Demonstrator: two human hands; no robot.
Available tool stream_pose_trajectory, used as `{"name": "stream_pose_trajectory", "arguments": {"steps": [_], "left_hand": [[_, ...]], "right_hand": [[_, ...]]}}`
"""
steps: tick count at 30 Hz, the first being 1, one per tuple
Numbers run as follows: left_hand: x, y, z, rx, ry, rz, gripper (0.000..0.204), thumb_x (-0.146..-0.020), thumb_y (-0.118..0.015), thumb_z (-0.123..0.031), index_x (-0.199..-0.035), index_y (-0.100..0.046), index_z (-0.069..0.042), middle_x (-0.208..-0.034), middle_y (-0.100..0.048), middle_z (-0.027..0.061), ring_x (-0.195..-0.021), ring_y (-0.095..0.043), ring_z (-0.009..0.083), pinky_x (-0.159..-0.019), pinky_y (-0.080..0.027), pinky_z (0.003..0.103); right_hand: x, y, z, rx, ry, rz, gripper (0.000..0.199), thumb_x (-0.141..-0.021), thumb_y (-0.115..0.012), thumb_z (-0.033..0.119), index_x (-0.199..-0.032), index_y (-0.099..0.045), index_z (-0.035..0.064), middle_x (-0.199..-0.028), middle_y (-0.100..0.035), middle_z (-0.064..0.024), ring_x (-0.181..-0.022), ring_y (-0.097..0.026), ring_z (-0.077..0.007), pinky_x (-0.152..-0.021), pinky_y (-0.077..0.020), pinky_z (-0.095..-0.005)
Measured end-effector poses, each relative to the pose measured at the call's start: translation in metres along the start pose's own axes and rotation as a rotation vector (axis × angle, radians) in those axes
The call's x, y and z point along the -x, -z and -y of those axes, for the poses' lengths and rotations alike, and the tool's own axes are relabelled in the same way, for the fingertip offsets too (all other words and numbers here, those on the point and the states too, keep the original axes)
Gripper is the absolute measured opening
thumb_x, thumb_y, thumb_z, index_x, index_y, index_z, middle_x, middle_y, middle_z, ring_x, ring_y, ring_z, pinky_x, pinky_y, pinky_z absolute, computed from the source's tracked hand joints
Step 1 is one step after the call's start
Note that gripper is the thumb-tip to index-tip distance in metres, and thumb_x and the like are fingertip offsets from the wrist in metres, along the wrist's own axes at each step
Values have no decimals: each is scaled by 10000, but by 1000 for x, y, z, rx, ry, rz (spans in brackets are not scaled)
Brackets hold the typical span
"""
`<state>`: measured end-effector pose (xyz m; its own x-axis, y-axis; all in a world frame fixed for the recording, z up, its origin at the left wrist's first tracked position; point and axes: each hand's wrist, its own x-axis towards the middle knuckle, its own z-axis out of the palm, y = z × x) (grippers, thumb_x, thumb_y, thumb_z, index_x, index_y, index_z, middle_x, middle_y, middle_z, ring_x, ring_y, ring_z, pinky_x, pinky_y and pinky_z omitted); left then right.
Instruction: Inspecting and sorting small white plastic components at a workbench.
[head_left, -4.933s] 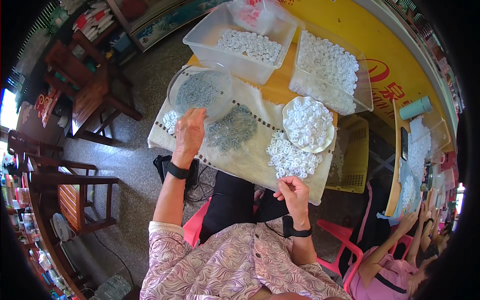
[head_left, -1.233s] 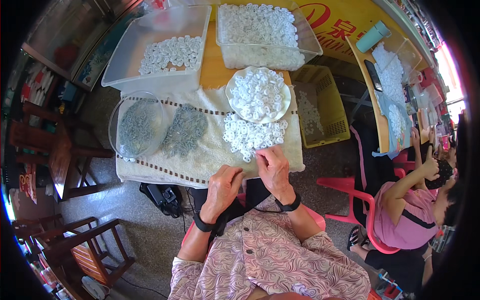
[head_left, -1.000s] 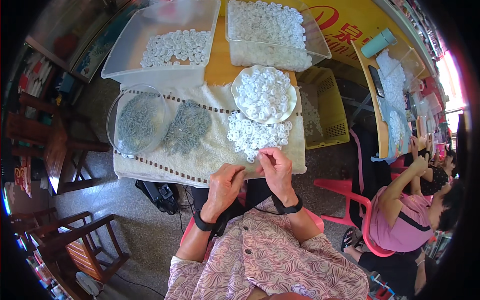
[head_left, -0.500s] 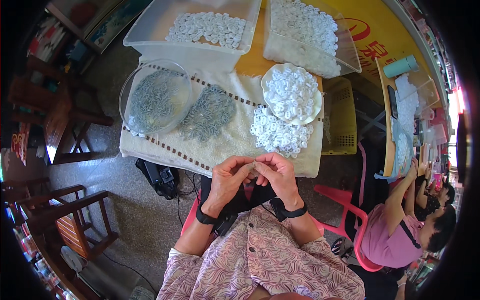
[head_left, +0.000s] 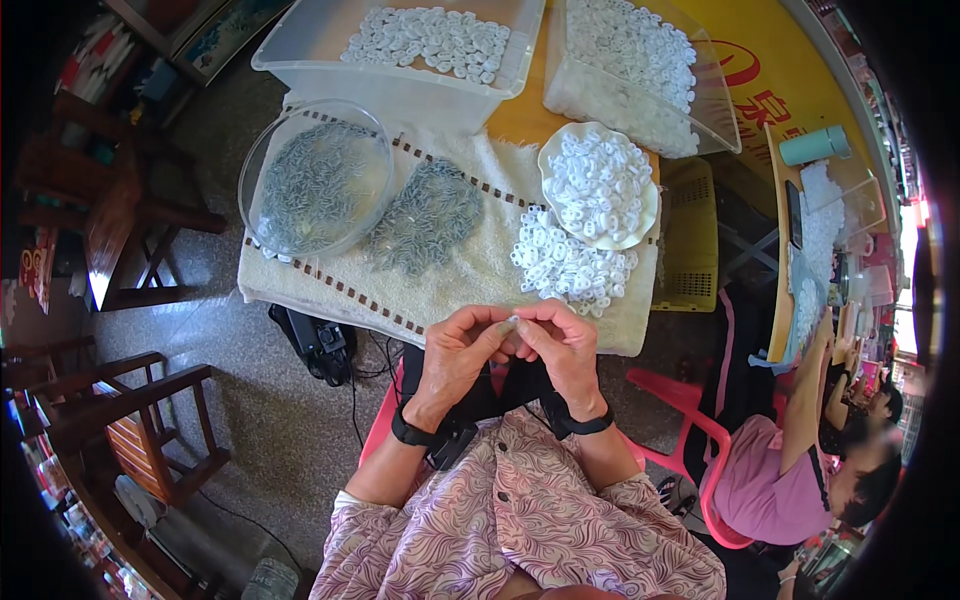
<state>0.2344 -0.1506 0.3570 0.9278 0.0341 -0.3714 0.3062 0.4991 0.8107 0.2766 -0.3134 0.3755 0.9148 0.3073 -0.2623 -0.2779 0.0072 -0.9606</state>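
My left hand [head_left: 462, 352] and my right hand [head_left: 562, 345] meet just off the near edge of the towel, fingertips pinched together. Between them shows a bit of a small white plastic piece [head_left: 514, 319]; the fingers cover most of it. Beyond my right hand lies a loose heap of white plastic pieces with holes [head_left: 570, 262], spilling from under a scalloped white dish [head_left: 647, 226] full of the same. Farther left, a pile of small grey metal wire pieces [head_left: 425, 220] rests beside a round clear tub [head_left: 384, 205] holding more of them.
A cream towel [head_left: 470, 290] covers the table. Two clear bins [head_left: 400, 95] of white pieces stand at the back. A yellow crate [head_left: 690, 240] is right of the table. On the right, a person in pink [head_left: 765, 480] sits at another table; wooden chairs [head_left: 150, 420] stand left.
My fingertips have shifted slightly, and a white bit now shows between them. The table and its contents sit a little farther right in the picture.
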Motion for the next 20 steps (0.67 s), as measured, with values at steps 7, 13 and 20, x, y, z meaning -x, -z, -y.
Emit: {"name": "stream_pose_trajectory", "arguments": {"steps": [7, 13, 20], "left_hand": [[-3, 5, -2, 16, 98, 35, 165, -1003, -646, -124, -1074, -668, 23, -867, -726, 86, -703, -692, 124, -608, -571, 243], [-1, 6, -6, 41, 84, 0, 162, -1005, -648, -146, -1044, -663, 11, -819, -714, 72, -652, -667, 108, -581, -554, 234], [-1, 10, -5, 31, 40, -20, 193, -1000, -664, -176, -1057, -653, 8, -807, -711, 69, -643, -660, 103, -585, -544, 222]], "right_hand": [[-2, -3, 3, 50, 125, 54, 138, -968, -627, -4, -1084, -702, 5, -890, -606, -10, -681, -604, -50, -592, -494, -195], [-3, -8, 3, 26, 19, 19, 120, -977, -655, 42, -1084, -695, 3, -893, -665, -17, -699, -605, -50, -610, -502, -196], [-9, -8, -11, -12, -64, 76, 179, -971, -698, 111, -1128, -687, 28, -821, -685, -5, -679, -598, -48, -619, -498, -200]]}}
